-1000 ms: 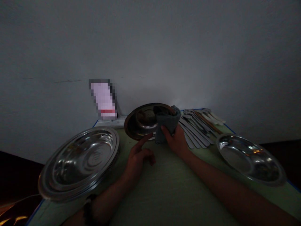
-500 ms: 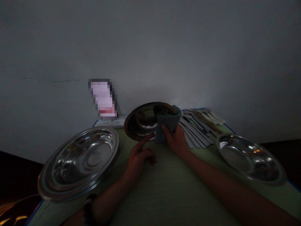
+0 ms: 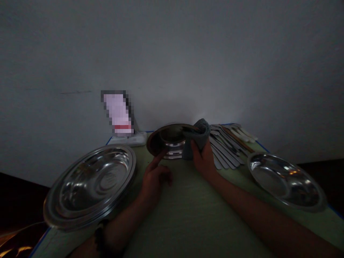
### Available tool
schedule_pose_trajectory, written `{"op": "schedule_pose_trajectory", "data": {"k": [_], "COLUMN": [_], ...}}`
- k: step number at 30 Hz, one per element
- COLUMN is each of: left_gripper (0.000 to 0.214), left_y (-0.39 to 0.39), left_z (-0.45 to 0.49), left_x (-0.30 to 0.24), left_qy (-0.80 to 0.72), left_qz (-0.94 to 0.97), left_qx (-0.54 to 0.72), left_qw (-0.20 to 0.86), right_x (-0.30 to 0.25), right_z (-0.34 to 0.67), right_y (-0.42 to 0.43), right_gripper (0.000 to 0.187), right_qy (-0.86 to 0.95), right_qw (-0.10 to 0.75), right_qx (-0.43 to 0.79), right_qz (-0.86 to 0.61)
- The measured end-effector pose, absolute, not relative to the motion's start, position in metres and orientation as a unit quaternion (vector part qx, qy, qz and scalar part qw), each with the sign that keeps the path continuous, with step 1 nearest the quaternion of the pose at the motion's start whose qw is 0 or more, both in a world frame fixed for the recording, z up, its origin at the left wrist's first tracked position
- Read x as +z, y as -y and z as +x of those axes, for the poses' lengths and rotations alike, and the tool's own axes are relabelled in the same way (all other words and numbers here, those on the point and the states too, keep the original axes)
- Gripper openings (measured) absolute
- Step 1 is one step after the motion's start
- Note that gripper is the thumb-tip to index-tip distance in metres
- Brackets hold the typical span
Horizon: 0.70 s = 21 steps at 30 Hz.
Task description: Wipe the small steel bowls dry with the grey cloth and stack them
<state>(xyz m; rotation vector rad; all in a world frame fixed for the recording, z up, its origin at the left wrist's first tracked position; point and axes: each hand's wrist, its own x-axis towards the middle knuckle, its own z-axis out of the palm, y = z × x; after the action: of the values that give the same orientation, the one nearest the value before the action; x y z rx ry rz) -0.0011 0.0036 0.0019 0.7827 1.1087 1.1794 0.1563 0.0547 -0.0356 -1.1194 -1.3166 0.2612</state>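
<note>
A shiny metal bowl (image 3: 168, 140) stands at the far middle of the table, close to level. My right hand (image 3: 203, 161) is closed round a grey cloth (image 3: 199, 135) pressed against the bowl's right rim. My left hand (image 3: 155, 176) rests on the table just before the bowl, index finger stretched out and touching its near edge, the other fingers curled with nothing in them.
A stack of wide steel plates (image 3: 91, 184) fills the left side. One steel plate (image 3: 286, 181) lies at the right. Several spoons and utensils (image 3: 228, 143) are fanned out behind it. A pale table (image 3: 188, 215) meets a grey wall; a white power strip (image 3: 129, 139) sits at the back.
The bowl has dropped from steeply tilted toward me to nearly level. My right hand and the cloth shifted slightly right and up along the rim. My left hand moved a little away.
</note>
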Motion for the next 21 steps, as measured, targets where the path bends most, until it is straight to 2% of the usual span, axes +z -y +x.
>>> {"op": "schedule_pose_trajectory", "data": {"k": [7,14,17,21], "left_gripper": [0.075,0.075,0.076,0.067], "left_y": [-0.0046,-0.0044,-0.0037,-0.0029], "left_z": [-0.0042,-0.0028,-0.0003,0.0013], "left_x": [0.0022,-0.0012,-0.0009,-0.0021], "left_qy": [-0.445,-0.445,-0.438,-0.439], "left_qz": [0.366,0.387,0.382,0.350], "left_qx": [0.485,0.470,0.497,0.551], "left_qw": [0.658,0.657,0.645,0.617], "right_x": [-0.0335,-0.0323,-0.0344,-0.0379], "right_z": [0.1521,0.1525,0.1540,0.1567], "right_y": [-0.0510,-0.0521,-0.0548,-0.0580], "right_gripper": [0.036,0.030,0.029,0.028], "right_qy": [0.597,0.598,0.582,0.555], "right_qw": [0.636,0.628,0.637,0.651], "right_qx": [0.116,0.127,0.126,0.134], "right_qz": [-0.475,-0.482,-0.489,-0.500]}}
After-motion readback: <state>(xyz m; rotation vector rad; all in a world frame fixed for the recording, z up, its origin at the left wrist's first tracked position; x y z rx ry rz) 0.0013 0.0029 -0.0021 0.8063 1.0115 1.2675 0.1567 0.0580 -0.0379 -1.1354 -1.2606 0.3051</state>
